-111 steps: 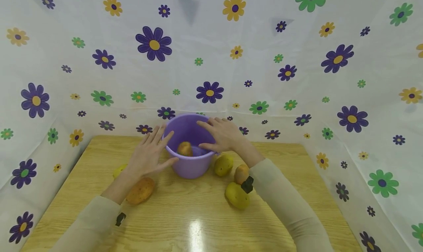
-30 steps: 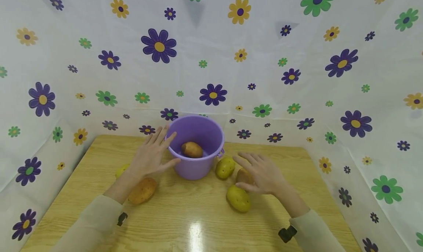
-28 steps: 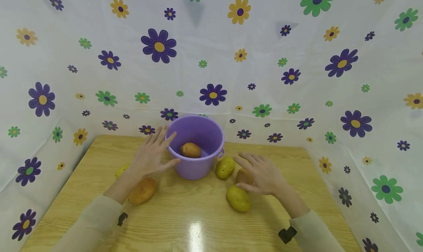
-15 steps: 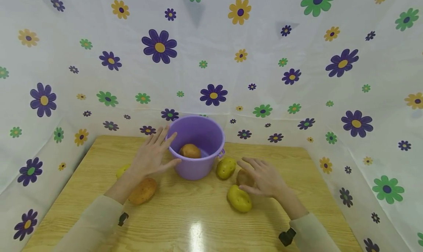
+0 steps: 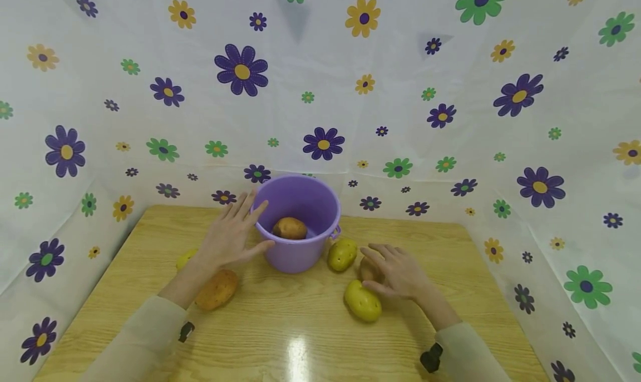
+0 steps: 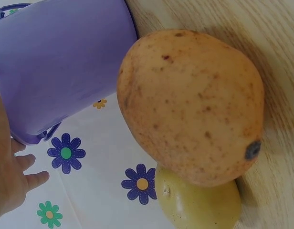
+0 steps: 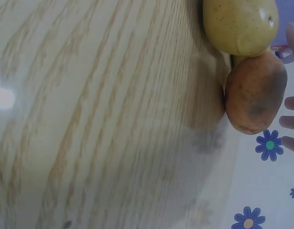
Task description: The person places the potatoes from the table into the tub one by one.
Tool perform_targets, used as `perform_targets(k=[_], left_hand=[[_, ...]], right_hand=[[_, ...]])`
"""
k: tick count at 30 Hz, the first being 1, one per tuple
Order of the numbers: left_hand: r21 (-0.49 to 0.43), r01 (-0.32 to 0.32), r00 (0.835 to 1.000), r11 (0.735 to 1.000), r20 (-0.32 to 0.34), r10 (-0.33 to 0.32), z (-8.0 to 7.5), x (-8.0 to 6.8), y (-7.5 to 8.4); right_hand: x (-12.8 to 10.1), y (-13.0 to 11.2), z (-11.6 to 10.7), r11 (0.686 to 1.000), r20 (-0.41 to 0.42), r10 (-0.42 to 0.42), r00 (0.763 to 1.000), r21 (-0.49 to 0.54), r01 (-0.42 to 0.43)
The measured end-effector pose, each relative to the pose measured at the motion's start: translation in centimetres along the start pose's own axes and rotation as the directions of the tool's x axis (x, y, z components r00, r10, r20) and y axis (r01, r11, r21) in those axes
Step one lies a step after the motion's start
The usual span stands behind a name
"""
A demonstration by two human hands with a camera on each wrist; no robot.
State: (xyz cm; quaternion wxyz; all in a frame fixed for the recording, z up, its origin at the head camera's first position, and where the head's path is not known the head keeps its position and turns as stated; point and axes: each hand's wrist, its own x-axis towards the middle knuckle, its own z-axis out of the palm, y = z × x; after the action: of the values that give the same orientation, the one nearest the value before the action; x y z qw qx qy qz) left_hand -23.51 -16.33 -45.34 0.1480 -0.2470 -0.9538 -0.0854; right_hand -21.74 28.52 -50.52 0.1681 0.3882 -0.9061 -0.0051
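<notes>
A purple bucket [image 5: 296, 256] stands at the table's middle back with a brown potato [image 5: 290, 228] inside. My left hand [image 5: 231, 234] lies along the bucket's left side, fingers spread and fairly straight. Below its wrist sits a brown potato [image 6: 194, 105], with a yellow potato [image 6: 197, 200] just behind it. Over another brown potato [image 7: 257, 93], right of the bucket, hovers my right hand [image 5: 399, 272], fingers loosely bent and thumb apart. The right wrist view shows its fingers beside that potato, which the hand partly hides in the head view.
One yellow potato [image 5: 343, 254] rests against the bucket's right side by its handle lug. Another yellow potato [image 5: 363, 301] lies nearer me, beside the right thumb. A flowered white cloth [image 5: 390, 114] rises behind and beside the wooden table [image 5: 250, 337].
My right hand has left the bucket's right rim, moved right over the brown potato, then sunk slightly. The potato inside the bucket has rolled a little. My left hand stays at the bucket.
</notes>
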Motion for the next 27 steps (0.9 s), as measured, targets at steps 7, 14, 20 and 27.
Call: perform_targets(k=[7, 14, 20, 27], left_hand=[[0.002, -0.005, 1.0, 1.0, -0.003, 0.005, 0.0, 0.0, 0.0], [-0.002, -0.002, 1.0, 1.0, 0.002, 0.002, 0.0, -0.1, 0.0], [-0.006, 0.004, 1.0, 1.0, 0.012, -0.004, -0.1, -0.1, 0.1], [-0.001, 0.004, 1.0, 1.0, 0.007, -0.004, -0.2, -0.1, 0.1]], right_hand=[[-0.1, 0.5, 0.6, 1.0, 0.013, 0.004, 1.0, -0.01, -0.004], [-0.1, 0.7, 1.3, 1.0, 0.049, 0.01, 0.999, 0.0, -0.01], [0.0, 0.8, 1.7, 1.0, 0.056, 0.018, 0.998, -0.01, -0.017], [0.0, 0.9, 2.1, 1.0, 0.06, 0.015, 0.998, -0.026, -0.014]])
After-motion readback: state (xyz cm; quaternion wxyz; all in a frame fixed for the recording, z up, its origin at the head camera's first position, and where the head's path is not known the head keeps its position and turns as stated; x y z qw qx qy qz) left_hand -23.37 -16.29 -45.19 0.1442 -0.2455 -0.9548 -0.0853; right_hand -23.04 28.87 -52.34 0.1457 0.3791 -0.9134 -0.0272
